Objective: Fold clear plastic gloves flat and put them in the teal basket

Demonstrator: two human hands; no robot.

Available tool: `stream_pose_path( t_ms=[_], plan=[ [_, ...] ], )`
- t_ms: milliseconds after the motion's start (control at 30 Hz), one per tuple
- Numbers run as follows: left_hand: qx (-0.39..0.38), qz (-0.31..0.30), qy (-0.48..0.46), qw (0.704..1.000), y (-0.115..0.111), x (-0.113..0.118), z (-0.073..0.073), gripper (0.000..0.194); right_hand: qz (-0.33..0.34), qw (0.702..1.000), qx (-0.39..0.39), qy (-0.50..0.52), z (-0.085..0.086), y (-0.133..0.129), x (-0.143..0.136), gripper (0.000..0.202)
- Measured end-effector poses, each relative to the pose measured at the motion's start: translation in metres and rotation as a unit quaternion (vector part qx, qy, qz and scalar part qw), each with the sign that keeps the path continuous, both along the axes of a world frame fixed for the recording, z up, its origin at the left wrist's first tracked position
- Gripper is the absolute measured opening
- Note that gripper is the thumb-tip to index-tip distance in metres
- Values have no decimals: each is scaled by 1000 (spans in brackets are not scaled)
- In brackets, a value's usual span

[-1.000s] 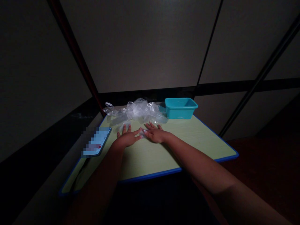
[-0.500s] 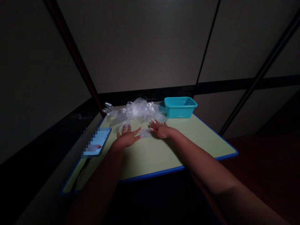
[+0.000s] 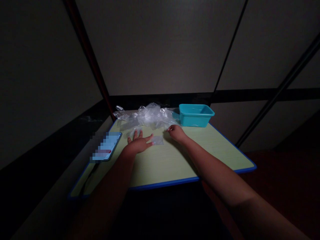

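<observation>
My left hand (image 3: 139, 144) lies with its fingers spread on the tabletop, thumb and forefinger touching the left end of a small flat clear plastic piece (image 3: 158, 140). To the right of that piece, my right hand (image 3: 176, 133) is closed, its fingertips pinched together near the front of the plastic pile. Whatever is between those fingertips is too small to make out. Behind both hands spreads a crumpled heap of clear plastic bags (image 3: 151, 115).
A turquoise basket (image 3: 195, 120) stands at the back right of the blue-edged table (image 3: 212, 150). A phone (image 3: 107, 146) with a lit screen lies at the left edge, a dark strap trailing from it. Wall panels rise behind.
My right hand has lifted off the small plastic piece, moved slightly back and closed its fingers. My left hand stays spread. The camera view has shifted slightly.
</observation>
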State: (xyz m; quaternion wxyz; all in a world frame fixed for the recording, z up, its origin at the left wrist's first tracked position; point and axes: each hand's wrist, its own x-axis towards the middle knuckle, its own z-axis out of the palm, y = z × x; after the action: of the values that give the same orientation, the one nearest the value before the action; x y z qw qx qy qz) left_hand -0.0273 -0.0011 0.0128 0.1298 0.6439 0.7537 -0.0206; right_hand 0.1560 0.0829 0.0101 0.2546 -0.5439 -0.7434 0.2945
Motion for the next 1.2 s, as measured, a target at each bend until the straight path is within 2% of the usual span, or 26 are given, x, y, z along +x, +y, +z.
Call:
stream_pose_path(
  t_ms=[100,233,300,600,800,1200],
  plan=[
    [5,-4,0,1000,2,-2,-4,59,-21,988,-102,115,-1,-1,-4,18],
    [6,-7,0,1000,4,-4,-7,60,-10,950,-240,198,0,-3,-5,16],
    [7,-7,0,1000,4,-4,-7,60,-2,934,-283,217,2,-3,-6,19],
    [11,-4,-7,1000,2,-2,-3,59,27,910,-343,233,8,-10,-5,24],
    [30,-6,-10,999,5,-6,-8,57,22,908,-344,238,10,-11,-4,16],
    [15,1,-11,1000,2,-2,-3,58,44,896,-363,253,11,-13,-3,10]
  ],
)
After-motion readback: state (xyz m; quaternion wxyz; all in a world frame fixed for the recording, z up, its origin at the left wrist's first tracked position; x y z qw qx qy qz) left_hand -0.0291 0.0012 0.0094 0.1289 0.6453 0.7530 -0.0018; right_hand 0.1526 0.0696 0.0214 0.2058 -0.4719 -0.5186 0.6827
